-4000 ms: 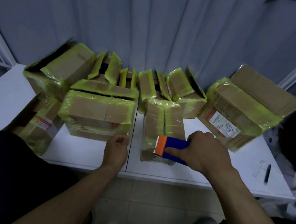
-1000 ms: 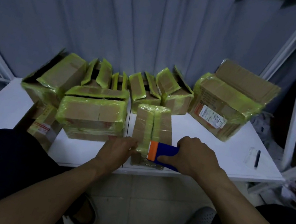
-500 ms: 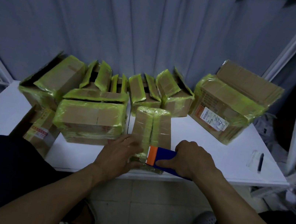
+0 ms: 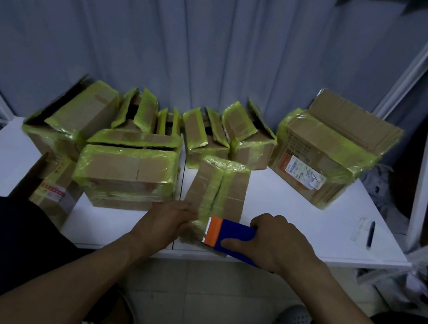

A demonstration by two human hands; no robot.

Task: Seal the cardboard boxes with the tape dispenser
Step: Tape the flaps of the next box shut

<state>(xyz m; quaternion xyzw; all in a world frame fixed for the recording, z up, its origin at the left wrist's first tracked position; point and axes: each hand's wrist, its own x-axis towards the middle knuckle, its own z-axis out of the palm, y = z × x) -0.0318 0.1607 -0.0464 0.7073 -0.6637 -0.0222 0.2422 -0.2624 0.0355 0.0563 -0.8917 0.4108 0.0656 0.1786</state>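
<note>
A narrow cardboard box (image 4: 220, 188) with yellow-green tape along its top seam lies lengthwise near the front edge of the white table (image 4: 295, 225). My right hand (image 4: 281, 245) grips a blue tape dispenser (image 4: 231, 237) with an orange front, held at the box's near end. My left hand (image 4: 167, 219) rests flat with straight fingers on the box's near left corner, next to the dispenser's orange end.
Several more boxes wrapped in yellow-green tape crowd the back and left of the table; a wide one (image 4: 127, 173) sits just left of my left hand and a large one (image 4: 329, 149) at back right. A pen (image 4: 370, 233) lies at the right edge. Grey curtain behind.
My left hand moved right from the table edge onto the narrow box's near corner. The dispenser stayed at the box's near end in my right hand.
</note>
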